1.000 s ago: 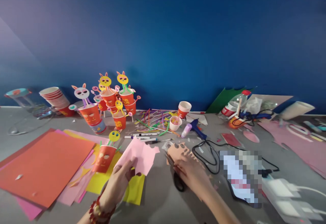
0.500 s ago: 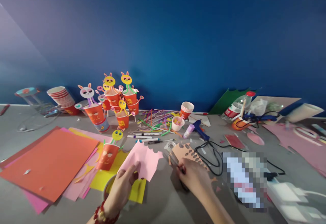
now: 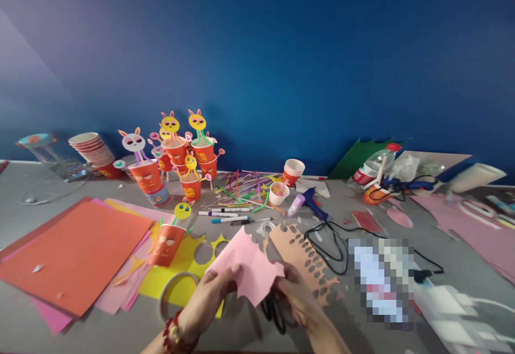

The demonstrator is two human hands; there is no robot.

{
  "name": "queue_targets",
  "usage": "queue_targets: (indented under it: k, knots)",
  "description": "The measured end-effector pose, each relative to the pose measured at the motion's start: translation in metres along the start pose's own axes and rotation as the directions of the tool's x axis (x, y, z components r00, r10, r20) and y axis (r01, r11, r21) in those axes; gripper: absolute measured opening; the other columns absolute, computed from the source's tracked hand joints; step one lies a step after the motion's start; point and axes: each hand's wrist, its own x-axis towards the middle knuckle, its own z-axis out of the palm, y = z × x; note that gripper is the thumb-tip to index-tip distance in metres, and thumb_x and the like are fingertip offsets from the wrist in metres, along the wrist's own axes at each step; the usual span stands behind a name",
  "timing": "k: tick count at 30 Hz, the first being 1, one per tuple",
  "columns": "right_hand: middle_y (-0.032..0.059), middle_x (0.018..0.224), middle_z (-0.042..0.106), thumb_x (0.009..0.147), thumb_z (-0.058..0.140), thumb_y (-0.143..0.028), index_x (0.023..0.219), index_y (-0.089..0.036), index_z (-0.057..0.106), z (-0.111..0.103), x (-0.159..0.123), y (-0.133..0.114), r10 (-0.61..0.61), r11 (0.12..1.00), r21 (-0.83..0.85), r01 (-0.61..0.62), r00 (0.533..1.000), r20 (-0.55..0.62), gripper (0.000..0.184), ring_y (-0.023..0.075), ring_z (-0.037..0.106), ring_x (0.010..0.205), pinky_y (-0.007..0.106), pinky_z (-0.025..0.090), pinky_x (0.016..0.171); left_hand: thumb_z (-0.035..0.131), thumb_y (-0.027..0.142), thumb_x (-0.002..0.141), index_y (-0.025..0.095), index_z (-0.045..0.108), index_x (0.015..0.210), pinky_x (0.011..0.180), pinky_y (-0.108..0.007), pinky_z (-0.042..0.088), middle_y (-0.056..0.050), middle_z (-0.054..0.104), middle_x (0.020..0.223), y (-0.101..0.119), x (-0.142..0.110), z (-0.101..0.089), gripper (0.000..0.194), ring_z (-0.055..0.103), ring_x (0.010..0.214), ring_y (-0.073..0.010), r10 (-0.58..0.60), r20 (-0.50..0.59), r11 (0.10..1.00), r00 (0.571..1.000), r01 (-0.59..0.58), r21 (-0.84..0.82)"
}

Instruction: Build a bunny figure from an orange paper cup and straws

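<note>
A piece of pink paper [image 3: 251, 268] with scalloped cut edges is pinched at its left side by my left hand [image 3: 213, 295], thumb on top. My right hand [image 3: 295, 295] is closed at the paper's right corner. Black-handled scissors [image 3: 276, 314] sit at its fingers, their blades hidden or blurred below the paper. Under and behind my left hand lie a yellow sheet [image 3: 185, 252] with round holes and a roll of tape [image 3: 164, 295]. A tan sheet [image 3: 298, 252] full of oval holes lies beyond my right hand.
Orange paper [image 3: 80, 257] is stacked at left. Cup figures with rabbit heads [image 3: 147, 174] stand behind it. Pipe cleaners [image 3: 245, 187], markers [image 3: 229, 219] and a blue glue gun [image 3: 314, 204] with its cable fill the middle. A bottle [image 3: 370, 169] and white adapters [image 3: 446, 303] are at right.
My right hand has moved left and down with the scissors, reaching the pink paper's right corner. My left hand has shifted right, turning the paper. The view has shifted slightly.
</note>
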Motion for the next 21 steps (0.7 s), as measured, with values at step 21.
queue_targets:
  k: [21]
  knots:
    - [0.0034, 0.068, 0.069, 0.07, 0.081, -0.064, 0.09, -0.015, 0.075, 0.022, -0.025, 0.02, 0.067, 0.987, 0.121, -0.107, 0.952, 0.299, 0.052, 0.0094, 0.048, 0.054, 0.019, 0.034, 0.048, 0.087, 0.047, 0.067, 0.014, 0.063, 0.05, 0.046, -0.021, 0.041, 0.003, 0.052, 0.045, -0.013, 0.013, 0.01, 0.044, 0.048, 0.043, -0.0089, 0.136, -0.046, 0.99, 0.99, -0.133, 0.049]
